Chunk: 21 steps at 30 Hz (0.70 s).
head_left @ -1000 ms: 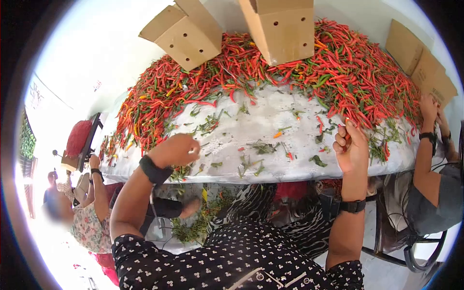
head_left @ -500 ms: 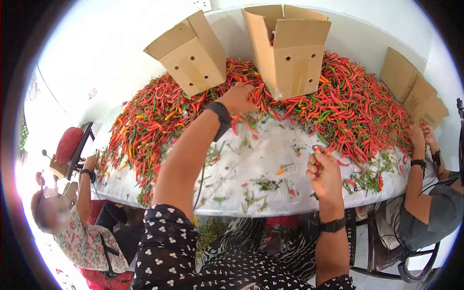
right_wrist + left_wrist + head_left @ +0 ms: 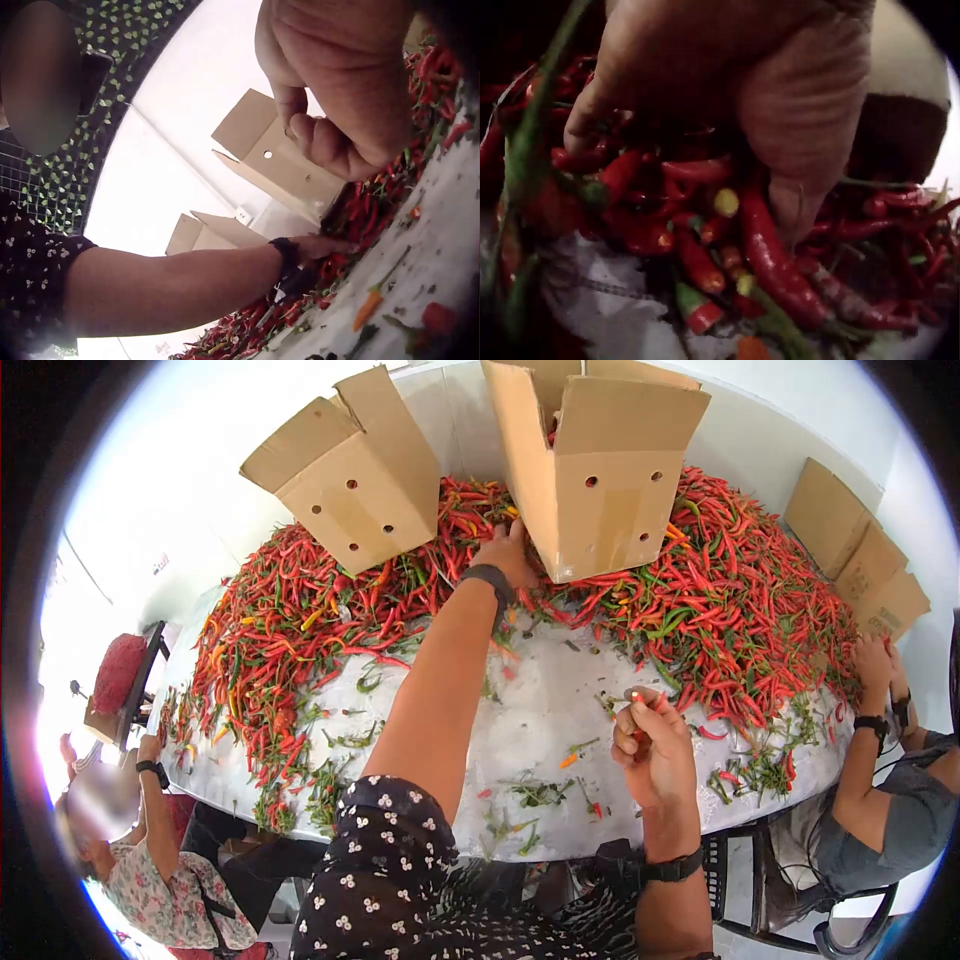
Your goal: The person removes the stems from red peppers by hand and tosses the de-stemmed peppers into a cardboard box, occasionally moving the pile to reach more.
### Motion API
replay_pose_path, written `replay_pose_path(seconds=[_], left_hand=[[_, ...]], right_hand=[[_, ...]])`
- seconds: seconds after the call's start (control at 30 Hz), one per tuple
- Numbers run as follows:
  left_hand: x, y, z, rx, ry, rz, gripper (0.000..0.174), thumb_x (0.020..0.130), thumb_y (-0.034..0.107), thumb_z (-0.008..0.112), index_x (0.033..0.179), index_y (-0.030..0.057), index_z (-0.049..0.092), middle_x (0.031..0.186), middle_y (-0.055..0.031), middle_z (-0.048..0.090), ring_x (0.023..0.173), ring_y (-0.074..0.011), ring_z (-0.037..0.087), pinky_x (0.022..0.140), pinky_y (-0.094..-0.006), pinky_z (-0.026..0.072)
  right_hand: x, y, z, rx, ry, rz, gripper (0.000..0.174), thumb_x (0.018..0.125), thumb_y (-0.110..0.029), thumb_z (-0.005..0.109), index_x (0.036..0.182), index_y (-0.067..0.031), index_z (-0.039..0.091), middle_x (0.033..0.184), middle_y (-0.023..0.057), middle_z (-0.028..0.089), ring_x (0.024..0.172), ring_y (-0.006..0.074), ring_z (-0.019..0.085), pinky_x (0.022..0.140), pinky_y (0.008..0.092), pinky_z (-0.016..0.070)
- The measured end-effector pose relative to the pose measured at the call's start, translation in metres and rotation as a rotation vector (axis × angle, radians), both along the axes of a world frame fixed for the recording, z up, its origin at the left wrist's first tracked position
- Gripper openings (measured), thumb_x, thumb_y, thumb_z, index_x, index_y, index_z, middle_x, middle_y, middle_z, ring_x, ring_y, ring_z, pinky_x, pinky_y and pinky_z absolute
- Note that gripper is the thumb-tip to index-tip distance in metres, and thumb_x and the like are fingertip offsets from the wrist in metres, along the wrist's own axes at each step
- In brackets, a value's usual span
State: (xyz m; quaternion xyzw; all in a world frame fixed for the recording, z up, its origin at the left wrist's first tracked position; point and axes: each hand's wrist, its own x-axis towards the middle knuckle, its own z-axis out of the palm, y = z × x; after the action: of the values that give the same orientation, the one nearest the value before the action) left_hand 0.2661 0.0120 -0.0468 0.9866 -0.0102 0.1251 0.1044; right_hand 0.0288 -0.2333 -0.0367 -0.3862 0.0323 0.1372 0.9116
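My left hand reaches into the heap of red chili peppers between two cardboard boxes. In the left wrist view its thumb and a finger point down, spread apart, among the chilies, some with cut ends; the other fingertips are hidden. Nearer the table's front edge, my right hand is raised with its fingers curled around a red chili, whose pale end shows by the thumb. The right wrist view has the curled right hand above the table, its contents hidden.
An upright box and a tilted box stand in the heap. Loose stems and an orange chili lie on the white tabletop. A person works at the right, another at the left.
My left hand has moved from the near left of the table forward into the heap between the boxes. My right hand keeps its grip and has shifted slightly left in view.
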Motion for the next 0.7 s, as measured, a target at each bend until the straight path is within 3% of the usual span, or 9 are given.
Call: replay_pose_path(seconds=[0.07,0.2,0.23,0.3,0.43,0.5,0.6,0.63,0.7], left_hand=[[0.003,0.005,0.001,-0.041,0.044,-0.011,0.09,0.058,0.024,0.072,0.132,0.0142,0.021,0.123,-0.0243,0.04,0.106,-0.0404,0.051,0.083,-0.0458,0.0462],[-0.02,0.017,0.006,0.034,0.114,-0.083,0.067,0.065,0.013,0.059,0.126,0.0075,0.032,0.115,-0.0256,0.047,0.104,-0.0374,0.052,0.082,-0.0419,0.0467],[-0.03,0.022,0.006,0.034,0.116,-0.077,0.067,0.065,0.013,0.059,0.126,0.0075,0.032,0.115,-0.0256,0.047,0.104,-0.0374,0.052,0.082,-0.0419,0.0467],[-0.054,0.033,0.002,0.02,-0.013,-0.295,0.062,0.065,0.014,0.061,0.123,0.0079,0.04,0.112,-0.0256,0.048,0.101,-0.0376,0.053,0.081,-0.0419,0.0461],[-0.122,0.032,0.011,0.112,0.06,-0.407,0.056,0.066,0.018,0.062,0.119,0.0084,0.048,0.109,-0.0224,0.05,0.096,-0.0363,0.054,0.082,-0.0402,0.045],[-0.148,0.031,0.023,-0.102,0.321,-0.646,0.053,0.065,0.016,0.065,0.116,0.0064,0.05,0.102,-0.017,0.053,0.101,-0.0319,0.05,0.083,-0.0391,0.0433],[-0.15,0.055,0.031,-0.147,0.194,-0.836,0.051,0.068,0.023,0.067,0.114,0.0067,0.052,0.1,-0.0144,0.052,0.103,-0.0292,0.048,0.086,-0.0381,0.0417],[-0.141,0.067,0.037,-0.044,0.198,-0.703,0.054,0.069,0.03,0.067,0.114,0.0052,0.052,0.114,-0.016,0.049,0.107,-0.0298,0.047,0.089,-0.0396,0.0402],[-0.141,0.085,0.054,0.033,0.175,-0.246,0.06,0.07,0.035,0.067,0.118,0.004,0.049,0.124,-0.0165,0.045,0.114,-0.0337,0.043,0.094,-0.0417,0.037]], right_hand=[[0.001,0.005,0.0,-0.032,-0.046,0.003,0.011,0.084,-0.012,0.055,0.093,-0.0064,0.054,0.065,-0.0012,0.048,0.051,0.006,0.039,0.043,0.0204,0.028],[0.004,0.011,-0.003,-0.024,-0.06,0.023,0.012,0.084,-0.013,0.055,0.093,-0.0053,0.054,0.065,-0.0013,0.049,0.051,0.0058,0.04,0.044,0.0196,0.0277],[0.006,0.013,-0.005,-0.044,-0.072,0.031,0.01,0.085,-0.014,0.054,0.093,-0.0073,0.053,0.066,-0.0009,0.048,0.051,0.0062,0.04,0.044,0.0196,0.0281],[0.007,0.018,-0.005,-0.064,-0.08,0.05,0.008,0.086,-0.014,0.052,0.092,-0.0094,0.052,0.067,-0.0004,0.048,0.051,0.0067,0.04,0.044,0.0197,0.0285],[0.007,0.029,-0.002,-0.065,-0.071,0.071,0.009,0.086,-0.014,0.053,0.092,-0.0088,0.052,0.067,0.0004,0.048,0.051,0.0068,0.04,0.043,0.0197,0.0288],[0.007,0.034,-0.002,-0.066,-0.062,0.086,0.009,0.085,-0.014,0.053,0.092,-0.0087,0.052,0.067,0.0006,0.048,0.051,0.0069,0.04,0.043,0.0198,0.029],[0.006,0.04,-0.004,-0.027,-0.055,0.109,0.009,0.085,-0.013,0.053,0.093,-0.0086,0.052,0.067,0.0009,0.049,0.05,0.0071,0.041,0.042,0.0199,0.0291],[0.006,0.041,-0.004,-0.025,-0.061,0.11,0.009,0.085,-0.013,0.053,0.093,-0.0086,0.052,0.067,0.0012,0.05,0.05,0.0073,0.041,0.042,0.0199,0.0292],[0.006,0.04,-0.005,-0.025,-0.071,0.111,0.009,0.085,-0.013,0.053,0.093,-0.0086,0.052,0.067,0.0015,0.05,0.05,0.0075,0.041,0.042,0.0199,0.0293]])
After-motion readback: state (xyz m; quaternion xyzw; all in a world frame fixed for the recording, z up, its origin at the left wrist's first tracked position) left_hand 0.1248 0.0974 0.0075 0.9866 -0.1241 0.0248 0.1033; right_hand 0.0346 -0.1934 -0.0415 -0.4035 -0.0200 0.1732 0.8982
